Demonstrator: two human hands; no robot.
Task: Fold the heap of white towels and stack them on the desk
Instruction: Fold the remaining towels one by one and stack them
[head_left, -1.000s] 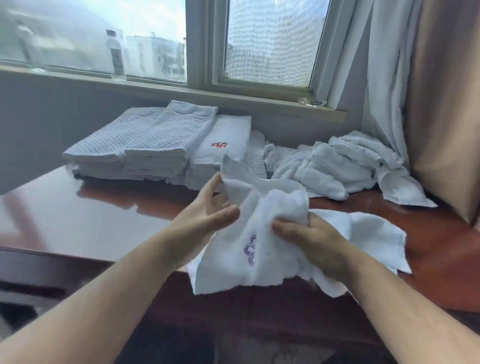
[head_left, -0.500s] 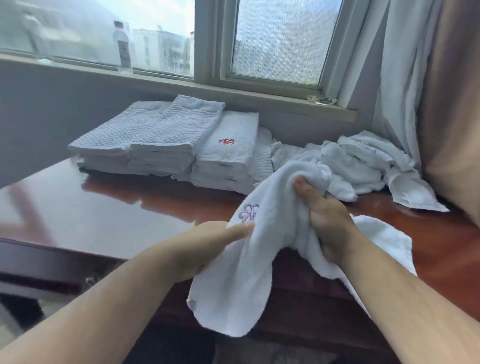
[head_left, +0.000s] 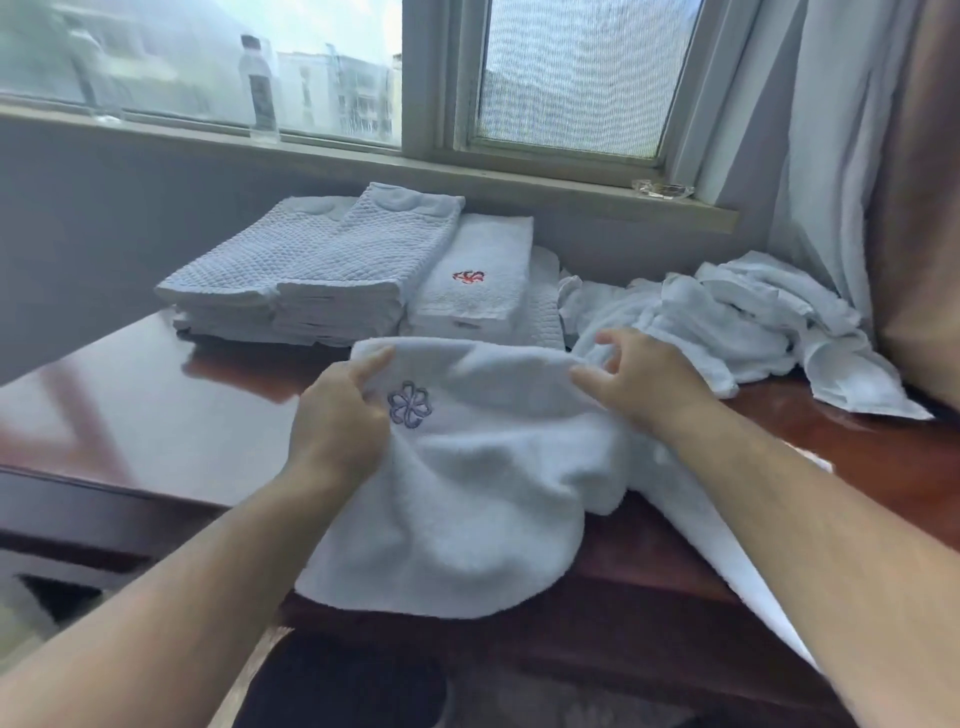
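Step in hand, as I judge it: spreading one towel (head_left: 483, 467) flat before its first fold. It lies at the desk's (head_left: 130, 415) near edge, roughly mid-width, the lower part drooping over that edge, a purple flower emblem (head_left: 409, 408) face up near its far-left corner.

Left hand (head_left: 337, 421): pinching the towel's far edge at the left, thumb and forefinger closed on the cloth just beside the emblem. Right hand (head_left: 636, 382): thumb and fingers gripping the same far edge at its right end, remaining fingers loosely raised; hand is blurred, so I cannot tell how firm that grip is.

Next move, my reading: draw the far edge taut between both hands, smooth out the rumple at the right side, then bring one half over the other with corners matched. The overhanging part needs pulling up onto the desk first, or the fold will slip.

Counts:
- towel in hand: 1
- folded stacks (head_left: 332, 275) at the far edge, left of centre: 3 visible piles side by side, two waffle-textured, one plain with a red emblem; layers per pile not countable
- unfolded heap (head_left: 727, 317) at the far right corner: several towels, tangled, number not resolvable
- bottle (head_left: 258, 88) on the window sill: 1

Task looks well past half done
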